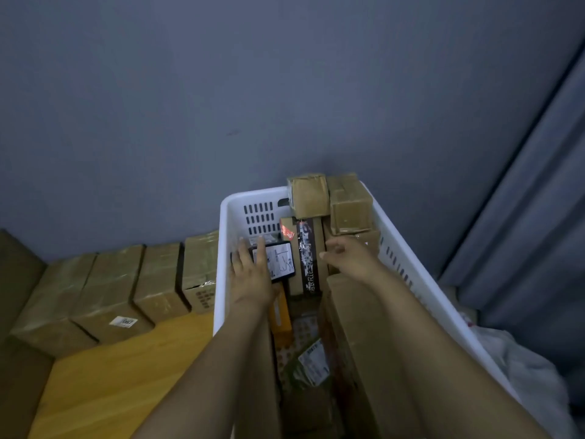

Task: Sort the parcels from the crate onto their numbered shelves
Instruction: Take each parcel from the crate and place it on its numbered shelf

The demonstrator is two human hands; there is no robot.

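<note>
Partly hiding a black parcel (280, 259), the left hand (251, 275) rests straight fingers (261, 250) on it; right hand (351, 256) loosely curled, empty.

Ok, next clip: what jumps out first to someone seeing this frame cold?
A white crate packed with cardboard parcels fills the centre, both arms reaching into it. The left hand rests on a black parcel with a white label, while the right hand hovers to its right, holding nothing. A row of taped boxes stands outside the crate, at left.

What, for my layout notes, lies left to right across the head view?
Taped cardboard boxes → left hand → dark printed box → right hand → white crate's right wall → grey curtain.
</note>
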